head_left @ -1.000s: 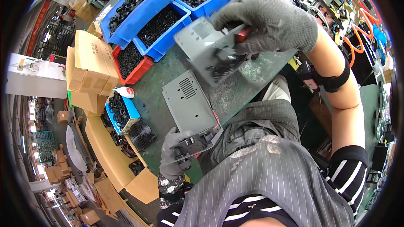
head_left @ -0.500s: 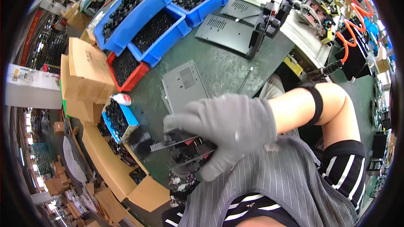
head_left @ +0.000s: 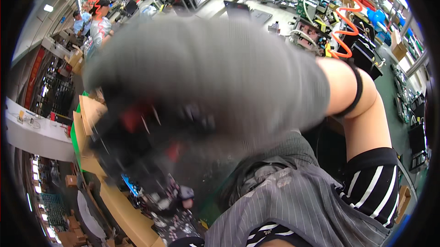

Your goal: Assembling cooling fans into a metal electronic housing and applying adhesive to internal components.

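Workshop benches behind — blurred gloved right hand [head_left: 206,86], fingers [head_left: 133,141] curled round a dark red-marked part [head_left: 137,123].

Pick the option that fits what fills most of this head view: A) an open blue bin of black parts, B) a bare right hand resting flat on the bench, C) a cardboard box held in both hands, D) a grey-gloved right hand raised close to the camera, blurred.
D: the grey-gloved right hand covers the middle of the view, blurred, with a black band on the forearm behind it; its grip is too blurred to judge.
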The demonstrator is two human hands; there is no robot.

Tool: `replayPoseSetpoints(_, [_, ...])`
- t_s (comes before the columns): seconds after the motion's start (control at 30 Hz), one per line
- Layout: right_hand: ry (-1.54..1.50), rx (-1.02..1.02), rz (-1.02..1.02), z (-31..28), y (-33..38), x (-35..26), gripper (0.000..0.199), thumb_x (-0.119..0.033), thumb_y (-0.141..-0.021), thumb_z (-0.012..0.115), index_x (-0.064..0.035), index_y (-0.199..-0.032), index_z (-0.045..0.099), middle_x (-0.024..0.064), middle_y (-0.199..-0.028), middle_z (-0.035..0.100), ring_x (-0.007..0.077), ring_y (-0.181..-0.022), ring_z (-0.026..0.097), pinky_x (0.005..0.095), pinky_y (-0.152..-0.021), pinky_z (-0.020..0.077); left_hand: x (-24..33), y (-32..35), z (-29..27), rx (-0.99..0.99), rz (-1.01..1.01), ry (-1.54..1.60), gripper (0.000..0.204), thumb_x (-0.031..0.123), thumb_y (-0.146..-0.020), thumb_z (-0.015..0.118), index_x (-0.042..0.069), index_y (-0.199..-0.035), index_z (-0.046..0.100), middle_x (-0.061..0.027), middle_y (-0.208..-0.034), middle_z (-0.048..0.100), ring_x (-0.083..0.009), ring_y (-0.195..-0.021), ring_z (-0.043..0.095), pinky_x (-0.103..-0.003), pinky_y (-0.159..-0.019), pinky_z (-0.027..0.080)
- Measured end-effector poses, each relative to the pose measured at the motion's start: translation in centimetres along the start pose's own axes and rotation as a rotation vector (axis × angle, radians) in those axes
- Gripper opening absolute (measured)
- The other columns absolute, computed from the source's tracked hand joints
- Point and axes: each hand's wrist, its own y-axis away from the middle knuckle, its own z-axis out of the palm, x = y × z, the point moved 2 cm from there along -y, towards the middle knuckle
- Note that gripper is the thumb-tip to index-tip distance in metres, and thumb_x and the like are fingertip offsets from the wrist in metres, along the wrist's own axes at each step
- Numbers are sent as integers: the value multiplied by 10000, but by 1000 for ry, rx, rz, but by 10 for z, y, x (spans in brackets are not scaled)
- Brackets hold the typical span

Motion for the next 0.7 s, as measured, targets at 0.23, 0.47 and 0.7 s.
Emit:
replayPoseSetpoints(0.23, [137, 207, 73, -120, -17, 55, 630, 49, -709, 631, 55, -1275, 356, 187, -1228, 589, 250, -1086, 617, 329, -894, 533, 18, -150, 136, 63, -273, 745, 912, 113, -705, 840, -13, -1413, 280, -189, -1319, 495, -266, -1216, 488, -364, -1069, 361])
replayPoseSetpoints(0.47, [771, 220, 596, -190, -2, 187, 650, -186, -647, 723, -62, -1259, 540, 133, -1055, 677, 298, -989, 659, 338, -900, 507, 31, -71, 188, -17, -793, 1166, 890, -41, -810, 646, 23, -1511, 101, -222, -1531, 229, -321, -1405, 294, -393, -1147, 264])
replayPoseSetpoints(0.7, [871, 275, 763, -197, 57, 292, 632, -236, -629, 767, -75, -1207, 569, 184, -1102, 640, 309, -1049, 625, 357, -930, 489, 28, 100, 163, -377, -807, 710, 740, 19, -784, 658, -19, -1434, 307, -213, -1362, 443, -349, -1241, 495, -401, -1060, 406])
